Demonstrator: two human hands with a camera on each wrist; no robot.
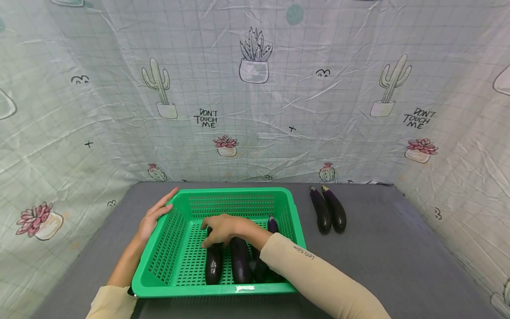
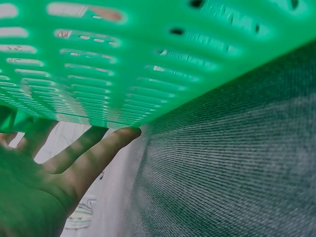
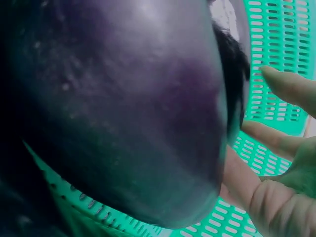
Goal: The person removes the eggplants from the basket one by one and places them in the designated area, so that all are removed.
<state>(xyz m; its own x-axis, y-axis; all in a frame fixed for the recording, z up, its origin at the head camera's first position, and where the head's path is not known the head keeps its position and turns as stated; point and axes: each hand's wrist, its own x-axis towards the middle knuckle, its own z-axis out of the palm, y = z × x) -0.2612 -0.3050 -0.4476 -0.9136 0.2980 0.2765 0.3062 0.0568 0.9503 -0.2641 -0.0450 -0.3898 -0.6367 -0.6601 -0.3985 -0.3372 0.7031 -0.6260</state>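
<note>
A green plastic basket (image 1: 215,291) with slotted walls holds several dark purple eggplants. My left hand (image 1: 153,217) rests against the basket's left side, fingers extended; in the left wrist view, the left hand (image 2: 54,173) touches the slotted wall from outside. My right hand (image 1: 221,228) reaches into the basket over the upper end of the leftmost eggplant (image 1: 214,266), thumb and fingers spread around that end. Just right of it lies a second eggplant (image 1: 241,263). The right wrist view shows the right hand (image 3: 281,173) with parted fingers beside a large, close eggplant (image 3: 133,113).
Another eggplant (image 1: 272,224) in the basket is partly hidden by my right forearm. Outside, to the right, two eggplants lie side by side, a left one (image 1: 321,210) and a right one (image 1: 336,210), on the grey table (image 1: 382,248). A patterned curtain (image 1: 279,110) surrounds the table.
</note>
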